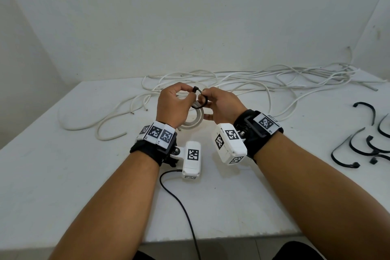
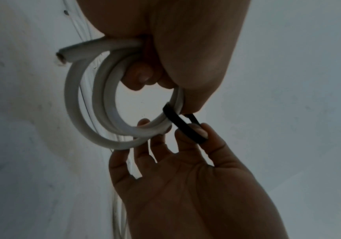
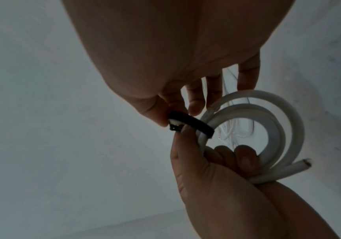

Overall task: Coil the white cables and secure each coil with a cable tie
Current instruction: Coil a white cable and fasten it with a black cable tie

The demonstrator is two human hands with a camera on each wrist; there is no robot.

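we note a white table (image 1: 63, 154) strewn with loose white cables (image 1: 274, 76) and spare ties (image 1: 365, 112) at its right. over it our left hand (image 1: 171, 105) grips the coil (image 1: 193, 121) and the tie's head; our right hand (image 1: 223, 105) pinches the black cable tie (image 1: 201, 102) looped round it. risk: the tail misses the head, and the stiff turns spring apart.

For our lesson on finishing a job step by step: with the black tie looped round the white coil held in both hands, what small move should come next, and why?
Probably feed the tail through the head and pull it snug. The cable tie forms only a loose loop round the coil. The left hand grips the coil and the tie's head end, while the right hand pinches the strap.
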